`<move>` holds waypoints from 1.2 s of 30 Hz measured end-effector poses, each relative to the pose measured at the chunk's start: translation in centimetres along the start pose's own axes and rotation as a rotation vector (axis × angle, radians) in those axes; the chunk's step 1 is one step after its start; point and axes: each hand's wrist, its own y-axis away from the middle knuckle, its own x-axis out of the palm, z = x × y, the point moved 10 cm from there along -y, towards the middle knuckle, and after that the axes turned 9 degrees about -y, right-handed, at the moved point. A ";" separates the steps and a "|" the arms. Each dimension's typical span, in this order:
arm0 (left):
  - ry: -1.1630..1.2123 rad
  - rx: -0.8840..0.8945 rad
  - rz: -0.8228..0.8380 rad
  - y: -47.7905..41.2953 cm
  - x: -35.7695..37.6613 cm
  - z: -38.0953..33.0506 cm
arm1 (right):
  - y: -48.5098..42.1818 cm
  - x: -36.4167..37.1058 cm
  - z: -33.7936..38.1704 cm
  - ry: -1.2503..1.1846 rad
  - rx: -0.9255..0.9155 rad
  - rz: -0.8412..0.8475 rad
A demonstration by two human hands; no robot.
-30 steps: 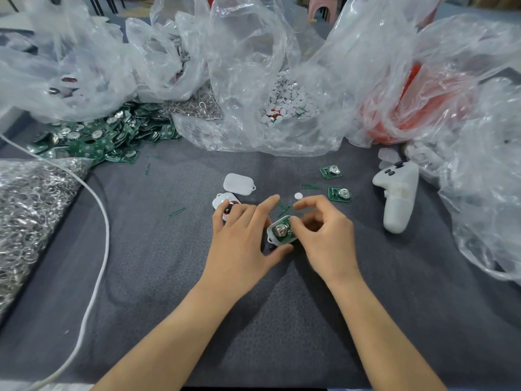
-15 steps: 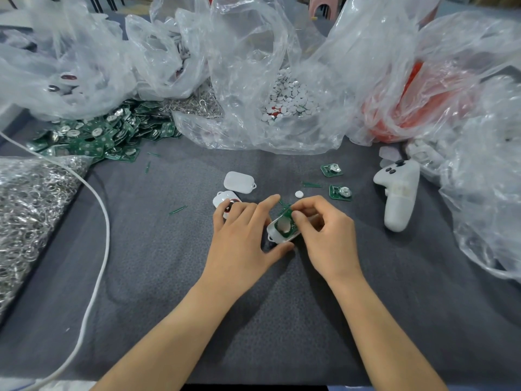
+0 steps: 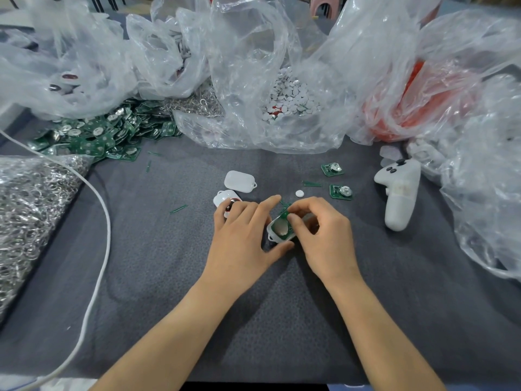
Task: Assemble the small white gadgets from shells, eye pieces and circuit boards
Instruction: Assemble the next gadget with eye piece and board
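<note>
My left hand (image 3: 242, 238) grips the open white shell (image 3: 275, 236) between thumb and forefinger, tipped up a little off the bench (image 3: 169, 277). My right hand (image 3: 324, 235) pinches the green circuit board (image 3: 285, 217) by its far end. The board lies partly inside the shell with its silver cell facing up, and that far end looks raised above the rim. I think the thing to do is hold the shell steady and let only the right hand work. I would lower the raised end until the board lies flat and square within the walls, then press on the green edges rather than on the cell. If it binds, I should lift and realign it instead of forcing it, since a thin board could well crack or wedge crooked. The shell half with the eye piece (image 3: 225, 199) sits just beside my left fingertips and a plain shell half (image 3: 239, 181) lies beyond it, so a cover is close once the board is seated. Two loose boards (image 3: 337, 180) wait near my right hand, apart from each other.
</note>
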 end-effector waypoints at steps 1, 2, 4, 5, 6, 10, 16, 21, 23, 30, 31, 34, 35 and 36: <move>0.001 -0.001 0.001 0.0 0.0 0.0 | 0.0 0.0 0.1 0.023 -0.014 -0.001; 0.001 -0.001 0.001 0.0 0.0 0.0 | -0.1 0.0 0.1 0.038 -0.014 0.000; 0.003 0.001 0.001 0.0 0.0 -0.1 | -0.2 0.1 0.0 0.048 -0.007 0.004; 0.002 0.002 0.000 0.0 0.0 -0.1 | -0.2 0.1 0.0 0.050 -0.010 0.002; 0.002 0.003 -0.001 0.0 -0.1 -0.1 | -0.2 0.1 0.0 0.052 -0.014 0.001; 0.003 0.004 -0.010 0.1 -0.2 -0.2 | -0.2 0.1 -0.1 0.043 -0.002 0.001; 0.006 -0.001 -0.027 0.1 -0.2 -0.2 | -0.3 0.2 -0.5 0.041 0.021 0.003; 0.001 0.024 -0.026 0.1 -0.1 -0.3 | -0.3 0.1 -0.5 0.042 0.025 0.001; 0.003 0.025 -0.026 0.1 -0.1 -0.3 | -0.3 0.1 -0.5 0.046 0.026 0.005; 0.009 0.032 -0.031 0.1 -0.1 -0.4 | -0.4 0.1 -0.8 0.043 0.039 0.001; 0.009 0.032 -0.034 0.0 0.0 -0.4 | -0.4 0.1 -0.9 0.042 0.043 0.000; 0.011 0.033 -0.043 0.0 -0.1 -0.6 | -0.3 0.1 -1.3 0.019 0.073 -0.005; 0.015 0.033 -0.050 0.0 -0.2 -0.7 | -0.3 0.0 -1.4 -0.017 0.088 -0.014; 0.022 0.032 -0.060 0.0 -0.3 -0.6 | -0.2 -0.2 -1.4 -0.072 0.102 -0.027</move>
